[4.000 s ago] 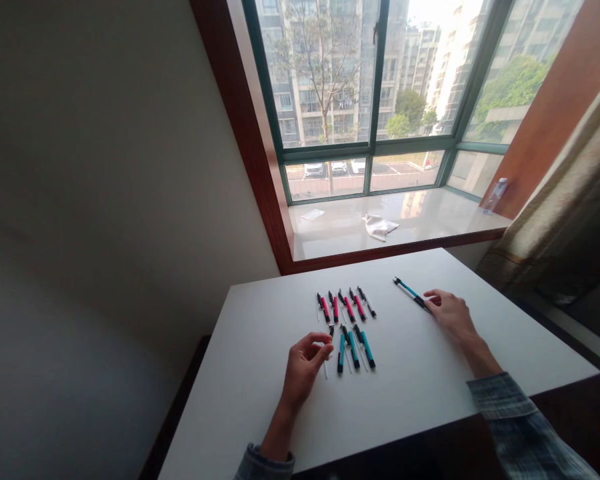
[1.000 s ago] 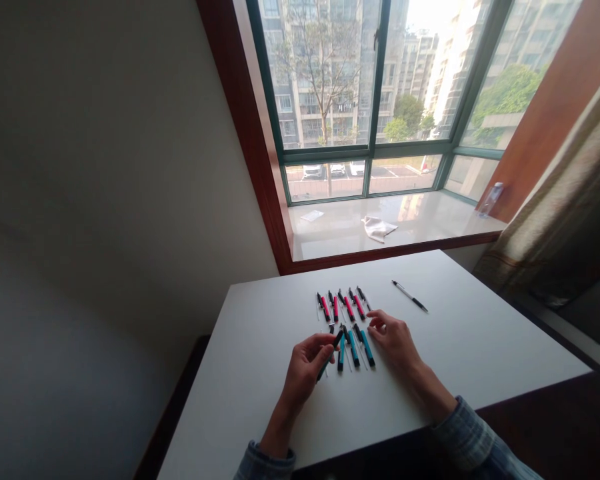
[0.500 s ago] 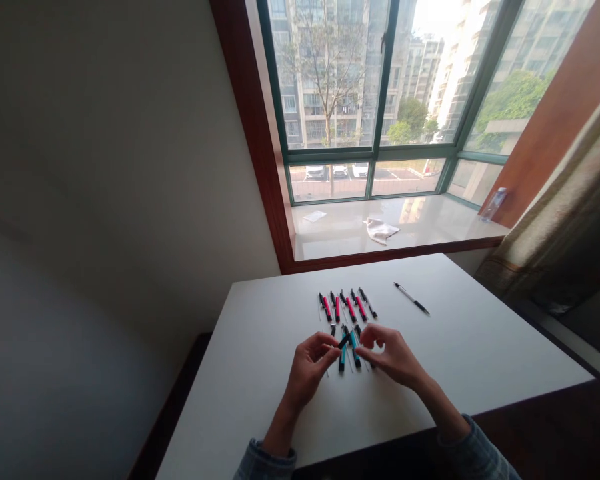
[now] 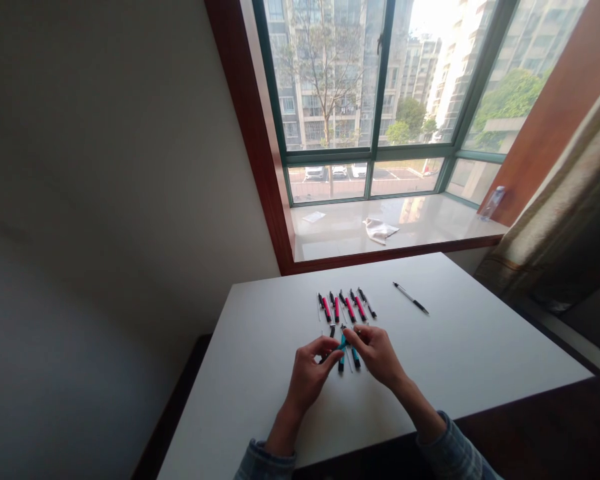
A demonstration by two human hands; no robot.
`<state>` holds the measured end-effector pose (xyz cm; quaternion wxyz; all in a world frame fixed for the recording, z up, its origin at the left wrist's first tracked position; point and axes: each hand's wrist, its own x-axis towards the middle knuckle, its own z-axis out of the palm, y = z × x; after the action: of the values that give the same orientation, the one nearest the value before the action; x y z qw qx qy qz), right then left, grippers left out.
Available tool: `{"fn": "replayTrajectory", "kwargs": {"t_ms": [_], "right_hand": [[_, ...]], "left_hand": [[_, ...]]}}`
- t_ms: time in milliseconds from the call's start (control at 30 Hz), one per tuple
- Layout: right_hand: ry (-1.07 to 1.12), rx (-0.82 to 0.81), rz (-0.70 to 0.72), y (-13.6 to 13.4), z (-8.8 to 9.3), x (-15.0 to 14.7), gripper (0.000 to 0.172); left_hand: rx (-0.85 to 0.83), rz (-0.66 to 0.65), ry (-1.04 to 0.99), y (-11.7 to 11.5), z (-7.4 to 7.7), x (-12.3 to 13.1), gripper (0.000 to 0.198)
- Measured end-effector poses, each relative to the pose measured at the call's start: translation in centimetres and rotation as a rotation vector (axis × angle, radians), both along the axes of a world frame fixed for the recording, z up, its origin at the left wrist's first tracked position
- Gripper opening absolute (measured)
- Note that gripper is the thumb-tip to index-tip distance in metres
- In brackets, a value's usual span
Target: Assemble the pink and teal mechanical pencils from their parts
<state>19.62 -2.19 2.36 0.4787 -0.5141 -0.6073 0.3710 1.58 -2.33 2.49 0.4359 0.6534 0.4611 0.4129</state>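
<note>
My left hand (image 4: 307, 373) pinches a teal pen barrel (image 4: 341, 345) above the table; a dark end shows by its fingers. Close beside it, my right hand (image 4: 380, 353) is closed at the barrel's other end, and its fingertips hide what is there. Beneath and behind the hands lie more teal pen barrels (image 4: 356, 359) with black grips, thin refills and a black pen part (image 4: 333, 331). Farther back is a row of pink pen barrels (image 4: 350, 309) with black tops and refills beside them.
An assembled clear-and-black pen (image 4: 411, 298) lies on the white table (image 4: 480, 347) to the right. Behind the table, the windowsill (image 4: 330, 243) bears a crumpled cloth (image 4: 380, 231), a paper piece (image 4: 314, 217) and a clear bottle (image 4: 493, 203). A wall stands left.
My right hand has moved left and closed at the piece in my left hand. A teal barrel now shows between the hands, where a black part was pointing up to the right.
</note>
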Motion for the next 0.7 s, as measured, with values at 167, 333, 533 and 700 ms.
{"fn": "replayTrajectory", "kwargs": {"t_ms": [167, 333, 533, 700], "right_hand": [[0.004, -0.011, 0.05, 0.0, -0.2, -0.2, 0.052], [-0.019, 0.004, 0.076, 0.0, -0.4, 0.0, 0.049], [-0.005, 0.024, 0.037, 0.1, -0.1, 0.3, 0.046], [0.105, 0.088, 0.054, -0.2, 1.5, -0.1, 0.027]], "left_hand": [[-0.039, -0.001, -0.047, 0.0, -0.1, 0.0, 0.026], [-0.061, -0.036, -0.074, 0.0, -0.6, -0.2, 0.029], [-0.114, -0.08, -0.179, 0.2, -0.9, -0.3, 0.029], [-0.116, -0.096, -0.275, 0.2, -0.4, -0.3, 0.027]]}}
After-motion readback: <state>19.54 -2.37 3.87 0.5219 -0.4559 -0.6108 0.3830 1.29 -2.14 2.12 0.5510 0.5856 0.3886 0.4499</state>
